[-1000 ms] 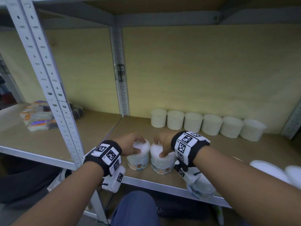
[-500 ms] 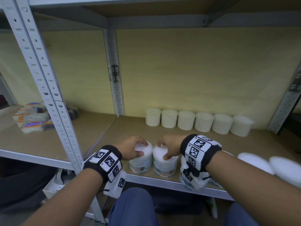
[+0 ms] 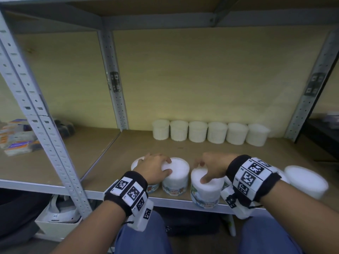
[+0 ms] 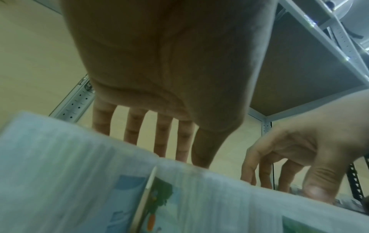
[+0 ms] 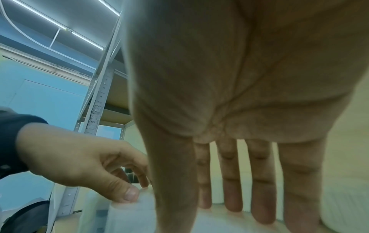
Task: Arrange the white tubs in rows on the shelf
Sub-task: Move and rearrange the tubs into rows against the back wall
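Six white tubs (image 3: 207, 132) stand in a row along the back of the shelf board (image 3: 146, 143). At the front edge, my left hand (image 3: 166, 165) grips the lid of a labelled white tub (image 3: 177, 180) from above, thumb on the near side. Another tub (image 3: 136, 163) peeks out just left of that hand. My right hand (image 3: 201, 171) grips the top of a second labelled tub (image 3: 205, 191), whose base overlaps the shelf's front rail (image 3: 174, 200). In the left wrist view the right hand (image 4: 289, 157) has its fingers and thumb curled on the lid.
More white tubs (image 3: 306, 180) lie at the front right beside my right wrist. A perforated metal post (image 3: 55, 143) stands left of my left arm. Packets (image 3: 16, 138) sit in the left bay. A box (image 3: 58, 215) is on the floor under the shelf.
My hands have drawn apart. The right hand's tub has come right and toward the front edge. The view has shifted right, and a third tub now shows left of my left hand.
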`<act>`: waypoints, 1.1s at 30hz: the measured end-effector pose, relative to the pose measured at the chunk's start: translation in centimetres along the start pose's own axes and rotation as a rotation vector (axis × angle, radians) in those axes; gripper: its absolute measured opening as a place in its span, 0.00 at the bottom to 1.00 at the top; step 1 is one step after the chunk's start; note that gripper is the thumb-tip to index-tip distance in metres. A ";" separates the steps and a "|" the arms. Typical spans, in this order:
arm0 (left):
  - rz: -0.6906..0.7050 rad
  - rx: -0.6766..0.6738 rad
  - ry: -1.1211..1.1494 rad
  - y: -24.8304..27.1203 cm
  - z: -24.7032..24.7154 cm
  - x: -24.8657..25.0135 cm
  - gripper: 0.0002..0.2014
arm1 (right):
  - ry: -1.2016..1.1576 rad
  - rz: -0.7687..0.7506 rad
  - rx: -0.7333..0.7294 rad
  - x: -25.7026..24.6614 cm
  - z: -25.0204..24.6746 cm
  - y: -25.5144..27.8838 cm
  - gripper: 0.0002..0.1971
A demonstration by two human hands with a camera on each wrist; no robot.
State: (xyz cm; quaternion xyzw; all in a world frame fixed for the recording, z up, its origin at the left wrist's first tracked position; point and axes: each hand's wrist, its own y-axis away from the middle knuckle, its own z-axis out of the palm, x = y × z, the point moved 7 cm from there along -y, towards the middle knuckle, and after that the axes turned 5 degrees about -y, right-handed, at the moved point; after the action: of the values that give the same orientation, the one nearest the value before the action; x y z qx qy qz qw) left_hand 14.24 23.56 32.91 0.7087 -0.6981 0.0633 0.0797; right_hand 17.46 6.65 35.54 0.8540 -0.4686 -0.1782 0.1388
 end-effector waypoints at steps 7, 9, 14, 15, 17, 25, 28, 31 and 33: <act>-0.011 0.014 0.049 -0.1 0.4 0.0 0.18 | -0.043 -0.006 0.050 0.5 0.3 0.0 0.28; -0.011 0.022 0.064 0.0 0.3 0.1 0.18 | -0.038 -0.001 0.074 0.5 0.3 -0.3 0.29; -0.009 0.034 0.092 0.1 0.3 0.1 0.18 | -0.056 0.023 0.110 0.9 0.1 -1.1 0.27; -0.008 0.035 0.098 0.0 0.3 0.1 0.18 | -0.055 0.027 0.117 1.0 0.0 -1.2 0.27; -0.006 0.036 0.112 0.0 0.3 0.0 0.18 | -0.053 0.026 0.128 1.1 -0.1 -1.5 0.27; -0.012 0.054 0.149 -0.2 0.2 -0.1 0.17 | -0.057 0.005 0.170 1.4 -0.1 -2.4 0.25; -0.013 0.053 0.150 -0.2 0.3 -0.1 0.18 | -0.055 -0.004 0.173 1.5 -0.1 -2.7 0.25; -0.027 0.047 0.153 -0.3 0.3 -0.4 0.20 | -0.078 -0.004 0.177 2.0 -0.4 -2.6 0.27; -0.043 0.071 0.161 -0.4 -0.1 -0.8 0.21 | -0.110 0.002 0.190 2.7 -0.8 -2.5 0.27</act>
State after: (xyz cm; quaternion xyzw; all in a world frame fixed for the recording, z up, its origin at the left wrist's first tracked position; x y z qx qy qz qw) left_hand 14.59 24.33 32.86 0.7184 -0.6715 0.1434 0.1118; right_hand 20.99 5.69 34.79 0.8519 -0.4909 -0.1794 0.0317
